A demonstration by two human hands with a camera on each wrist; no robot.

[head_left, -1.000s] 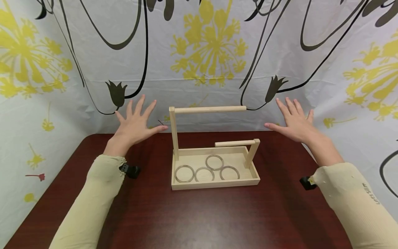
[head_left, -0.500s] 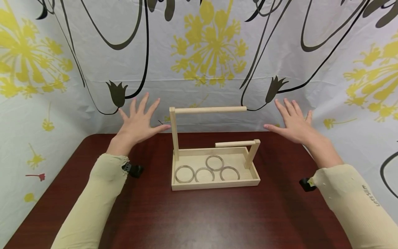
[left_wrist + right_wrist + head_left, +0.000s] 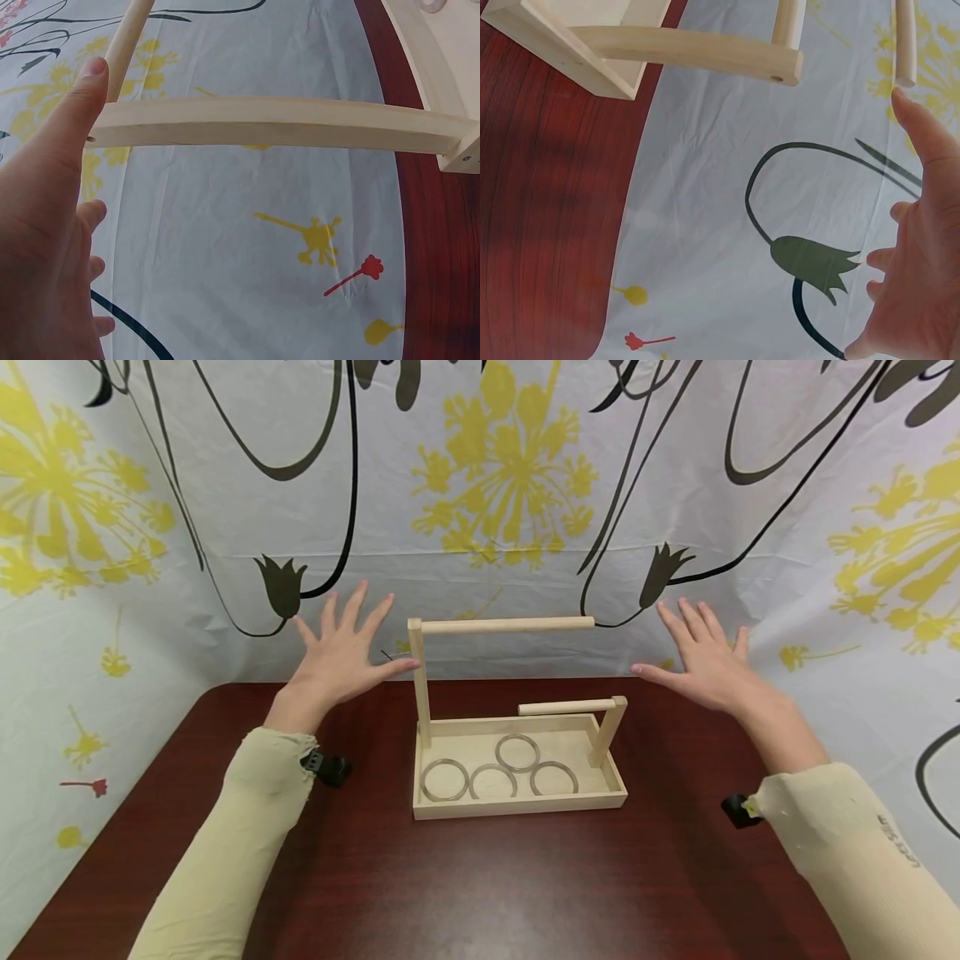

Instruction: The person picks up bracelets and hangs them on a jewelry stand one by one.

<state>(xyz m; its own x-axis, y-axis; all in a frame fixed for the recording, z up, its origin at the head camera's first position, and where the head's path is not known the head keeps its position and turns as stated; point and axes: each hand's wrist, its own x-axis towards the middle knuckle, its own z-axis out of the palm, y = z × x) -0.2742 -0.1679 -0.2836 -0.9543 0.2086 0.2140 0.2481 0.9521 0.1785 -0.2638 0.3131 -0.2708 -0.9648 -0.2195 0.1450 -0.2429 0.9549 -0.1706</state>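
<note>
A pale wooden tray (image 3: 517, 807) stands on the table with several thin metallic-looking rings (image 3: 517, 736) lying in it. At its left end rises a tall post (image 3: 421, 685) bearing a long dowel (image 3: 510, 625); at its right end a shorter post (image 3: 609, 731) bears a lower dowel (image 3: 566, 706). My left hand (image 3: 330, 664) is spread beside the tall post, its thumb tip at the post in the head view; whether they touch I cannot tell. My right hand (image 3: 708, 664) is spread in the air to the right of the tray. Neither hand holds anything.
The dark red-brown table (image 3: 525, 885) extends in front of the tray and to both sides. Behind it hangs a white cloth (image 3: 465, 585) with yellow and dark plant prints. Small black wrist devices (image 3: 327, 768) sit at both sleeves.
My left hand has drifted right, its thumb now at the tall post. My right hand has shifted slightly left. The tray and rings have stayed put.
</note>
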